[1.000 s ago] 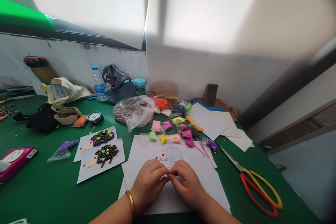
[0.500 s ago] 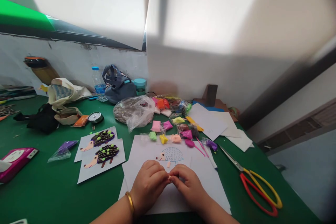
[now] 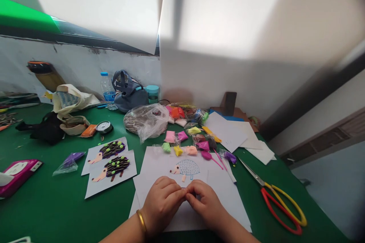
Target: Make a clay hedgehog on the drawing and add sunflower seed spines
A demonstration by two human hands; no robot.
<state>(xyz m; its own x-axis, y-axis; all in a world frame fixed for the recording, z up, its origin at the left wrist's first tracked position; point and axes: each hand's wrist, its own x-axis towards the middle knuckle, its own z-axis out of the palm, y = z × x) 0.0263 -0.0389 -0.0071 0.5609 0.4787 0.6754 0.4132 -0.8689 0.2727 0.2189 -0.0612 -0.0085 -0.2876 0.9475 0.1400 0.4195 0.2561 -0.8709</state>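
My left hand, with a gold bangle on its wrist, is closed, and its fingertips meet those of my right hand. Both hands pinch a small bit of peach modelling clay; it showed between the fingertips a moment ago and is now mostly hidden. Under them lies white paper. Just beyond the fingers is a hedgehog drawing in blue lines, with a peach clay face. One peach clay leg is on it at the belly. An opened pack of peach clay lies at the paper's top edge.
Large scissors with red and yellow handles lie at the right. Two finished clay hedgehog cards are at the left. Several clay packs, a pink modelling tool and a clear plastic bag sit beyond the paper.
My fingertips have closed further over the bit of peach clay, which has gone from sight. Both hands stay in nearly the same place over the paper.
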